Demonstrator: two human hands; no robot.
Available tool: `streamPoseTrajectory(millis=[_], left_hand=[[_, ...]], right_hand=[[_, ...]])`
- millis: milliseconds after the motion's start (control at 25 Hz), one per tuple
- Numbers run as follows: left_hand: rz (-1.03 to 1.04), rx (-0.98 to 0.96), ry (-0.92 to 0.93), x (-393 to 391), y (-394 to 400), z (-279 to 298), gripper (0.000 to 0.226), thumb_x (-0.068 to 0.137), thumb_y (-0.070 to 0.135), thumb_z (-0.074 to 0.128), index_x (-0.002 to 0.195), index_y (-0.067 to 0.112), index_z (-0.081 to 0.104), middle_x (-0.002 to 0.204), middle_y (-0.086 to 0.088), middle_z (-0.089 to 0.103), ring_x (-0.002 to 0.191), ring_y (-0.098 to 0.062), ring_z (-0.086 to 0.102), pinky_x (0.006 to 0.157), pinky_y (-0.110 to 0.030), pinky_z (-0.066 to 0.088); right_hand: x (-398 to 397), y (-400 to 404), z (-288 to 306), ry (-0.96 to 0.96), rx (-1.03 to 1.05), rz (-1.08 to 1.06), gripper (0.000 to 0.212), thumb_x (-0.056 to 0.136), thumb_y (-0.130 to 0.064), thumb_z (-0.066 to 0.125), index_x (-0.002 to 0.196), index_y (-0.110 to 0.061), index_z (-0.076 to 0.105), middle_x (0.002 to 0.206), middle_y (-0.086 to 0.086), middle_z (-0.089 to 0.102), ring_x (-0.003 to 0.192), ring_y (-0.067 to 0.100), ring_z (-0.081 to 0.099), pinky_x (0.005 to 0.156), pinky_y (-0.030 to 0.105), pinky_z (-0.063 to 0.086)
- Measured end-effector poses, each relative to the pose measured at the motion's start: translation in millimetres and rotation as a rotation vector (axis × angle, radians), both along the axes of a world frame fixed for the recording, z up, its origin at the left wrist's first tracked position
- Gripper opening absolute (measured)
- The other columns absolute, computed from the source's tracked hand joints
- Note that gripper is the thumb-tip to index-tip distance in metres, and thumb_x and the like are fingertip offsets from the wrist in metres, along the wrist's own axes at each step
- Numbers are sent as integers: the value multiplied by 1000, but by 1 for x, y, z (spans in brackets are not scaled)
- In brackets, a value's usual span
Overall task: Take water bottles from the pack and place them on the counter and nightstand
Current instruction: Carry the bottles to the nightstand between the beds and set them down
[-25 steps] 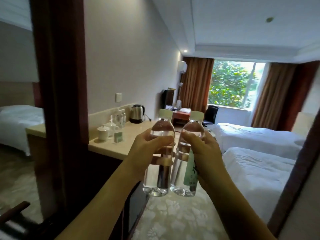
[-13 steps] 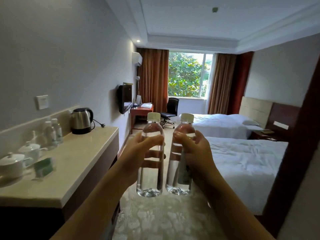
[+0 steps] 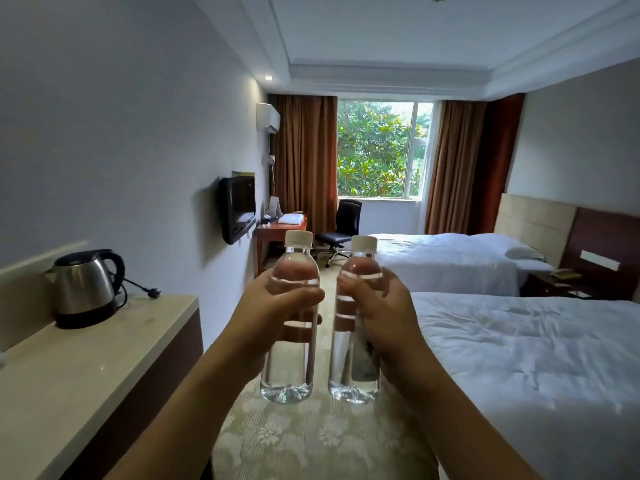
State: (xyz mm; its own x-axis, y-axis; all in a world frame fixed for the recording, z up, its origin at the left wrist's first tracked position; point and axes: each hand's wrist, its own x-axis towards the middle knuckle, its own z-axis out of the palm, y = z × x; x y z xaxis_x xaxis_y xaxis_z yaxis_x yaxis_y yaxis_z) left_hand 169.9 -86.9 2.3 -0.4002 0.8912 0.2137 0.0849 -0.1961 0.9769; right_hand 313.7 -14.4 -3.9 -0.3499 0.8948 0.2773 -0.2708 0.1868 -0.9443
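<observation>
Two clear water bottles with pale caps stand upright side by side in front of me, over the carpet. My left hand grips the left bottle around its upper half. My right hand grips the right bottle, which carries a greenish label. The beige counter runs along the left wall, below and left of my left hand. A dark nightstand sits between the two beds at the far right. The pack is not in view.
A steel kettle with its loose plug stands on the counter's far end. Two white beds fill the right side. A patterned carpet aisle leads ahead to a desk, an office chair and the window. A wall TV juts out on the left.
I have moved further into the room: the doorway frame and the cups and small bottles on the counter have slid out of view, and the kettle is nearer. Both hands still hold their bottles.
</observation>
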Motion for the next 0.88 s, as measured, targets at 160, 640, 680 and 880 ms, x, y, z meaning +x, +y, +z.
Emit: streamPoseTrajectory(millis=[160, 640, 680, 880], left_hand=[[0, 29, -3, -59, 110, -18, 19, 86, 17, 73, 104, 20, 70, 89, -8, 78, 78, -23, 77, 60, -30, 60], [-168, 68, -24, -225, 474, -12, 18, 87, 11, 70, 100, 22, 70, 83, 0, 79, 76, -19, 77, 59, -28, 60], [-176, 68, -25, -234, 501, -14, 18, 86, 11, 70, 100, 22, 70, 81, 2, 78, 74, -19, 77, 58, -27, 59], [-150, 22, -23, -286, 659, -30, 19, 83, 8, 72, 100, 19, 71, 78, -5, 76, 70, -24, 75, 60, -36, 63]], right_hand=[[-62, 108, -17, -48, 17, -27, 27, 90, -22, 68, 116, -19, 61, 105, 8, 72, 73, 5, 76, 52, 20, 56], [-222, 449, -4, -121, 65, -231, 30, 86, -38, 71, 114, -32, 63, 107, 0, 74, 85, 16, 75, 60, 24, 61], [-230, 476, -5, -119, 55, -246, 31, 83, -42, 72, 111, -35, 63, 106, 0, 74, 88, 18, 75, 66, 31, 63], [-273, 639, -25, -92, 36, -283, 36, 82, -39, 74, 115, -30, 63, 101, 1, 74, 86, 16, 73, 61, 26, 56]])
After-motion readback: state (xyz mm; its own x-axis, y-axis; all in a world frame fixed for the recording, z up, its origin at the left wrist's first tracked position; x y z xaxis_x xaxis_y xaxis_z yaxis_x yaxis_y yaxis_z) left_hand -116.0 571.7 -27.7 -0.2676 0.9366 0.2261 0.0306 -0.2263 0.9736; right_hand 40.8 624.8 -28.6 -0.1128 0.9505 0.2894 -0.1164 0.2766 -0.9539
